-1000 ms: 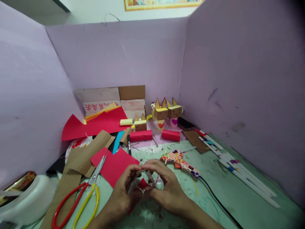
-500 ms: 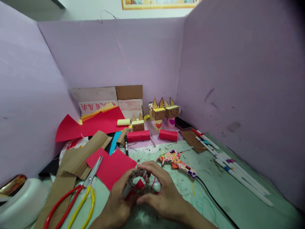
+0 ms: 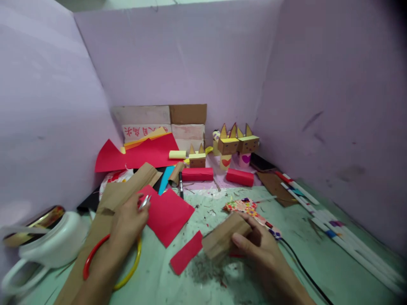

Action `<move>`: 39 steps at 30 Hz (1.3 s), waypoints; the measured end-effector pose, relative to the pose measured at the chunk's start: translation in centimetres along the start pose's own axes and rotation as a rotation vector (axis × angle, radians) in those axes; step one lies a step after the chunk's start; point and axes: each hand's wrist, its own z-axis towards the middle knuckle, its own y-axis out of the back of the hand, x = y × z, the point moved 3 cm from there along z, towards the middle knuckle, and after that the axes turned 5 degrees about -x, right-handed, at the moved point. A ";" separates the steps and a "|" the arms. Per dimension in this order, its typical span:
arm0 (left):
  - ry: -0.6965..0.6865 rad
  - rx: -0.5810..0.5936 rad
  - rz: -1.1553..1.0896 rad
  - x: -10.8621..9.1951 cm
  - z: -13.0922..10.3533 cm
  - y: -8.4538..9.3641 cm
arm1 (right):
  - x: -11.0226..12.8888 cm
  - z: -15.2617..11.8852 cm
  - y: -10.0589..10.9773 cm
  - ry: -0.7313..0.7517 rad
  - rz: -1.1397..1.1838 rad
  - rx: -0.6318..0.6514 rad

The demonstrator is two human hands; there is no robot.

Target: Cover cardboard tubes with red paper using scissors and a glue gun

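My right hand (image 3: 257, 245) grips a brown cardboard roll (image 3: 226, 237), tilted above the table. Over on the left, my left hand (image 3: 130, 216) is closed around the blade area of the scissors (image 3: 137, 267); their metal tips poke out by the fingers, while the red and yellow handles show on either side of the forearm. A red paper strip (image 3: 187, 253) lies left of the roll. Beyond it is a larger red paper sheet (image 3: 170, 214). The flowered glue gun (image 3: 244, 207) rests behind my right hand.
Cardboard animal figures (image 3: 228, 146) and two red rolls (image 3: 197, 174) stand or lie at the back. White sticks (image 3: 343, 237) are on the right, with a black cable (image 3: 299, 264) nearer. A white pot (image 3: 59, 241) sits left beside brown cardboard (image 3: 95, 237).
My left hand has let go of the roll and moved left onto the scissors. My right hand now holds the roll alone, turned on its side. The view has shifted.
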 end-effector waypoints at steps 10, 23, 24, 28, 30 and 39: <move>-0.194 0.181 0.102 -5.2 -4.3 1.3 | -0.8 -2.3 2.1 -0.085 -0.269 0.102; -0.371 0.415 0.032 -6.6 -10.4 0.8 | -2.2 -2.0 2.0 -0.037 -0.296 0.053; -0.374 0.387 0.035 -6.6 -10.3 0.9 | -2.3 -2.1 2.0 -0.036 -0.284 0.054; -0.469 0.419 0.137 -7.4 -11.7 -0.1 | -2.5 -2.2 2.1 -0.023 -0.274 0.049; -0.491 0.421 0.176 -7.6 -12.4 -0.9 | -2.5 -2.3 2.1 -0.022 -0.287 0.061; -0.450 0.082 0.362 -6.2 -7.2 1.9 | -2.1 -2.0 2.5 -0.019 -0.418 0.130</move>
